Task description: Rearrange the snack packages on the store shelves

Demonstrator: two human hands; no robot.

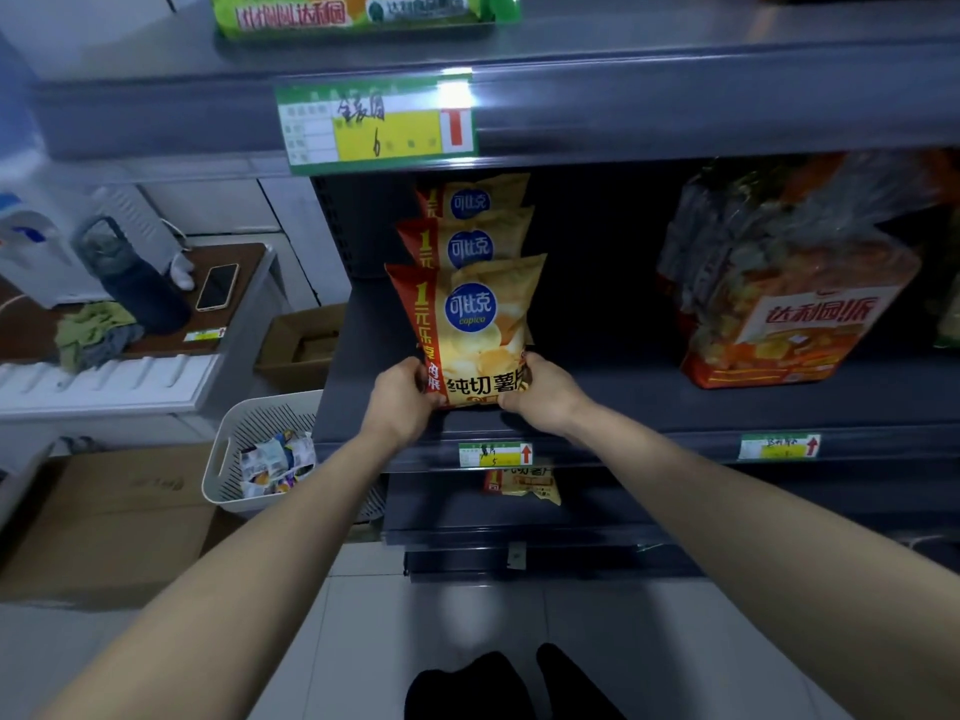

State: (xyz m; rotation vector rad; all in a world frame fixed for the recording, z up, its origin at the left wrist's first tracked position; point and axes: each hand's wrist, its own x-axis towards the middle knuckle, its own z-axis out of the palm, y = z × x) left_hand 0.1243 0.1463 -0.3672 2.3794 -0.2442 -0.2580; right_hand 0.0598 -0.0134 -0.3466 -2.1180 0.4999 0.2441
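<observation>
A yellow and red chip bag (475, 324) stands upright at the front of the dark middle shelf (623, 402). My left hand (402, 394) grips its lower left corner and my right hand (545, 389) grips its lower right corner. Two more chip bags of the same kind (475, 236) stand in a row behind it. One more such bag (524, 483) lies on the shelf below, partly hidden by the shelf edge.
A large orange pack of cakes (784, 298) stands to the right on the same shelf. A green snack pack (358, 13) lies on the top shelf. A white basket of small packets (260, 454), cardboard boxes (109, 517) and a side table (171, 324) stand to the left.
</observation>
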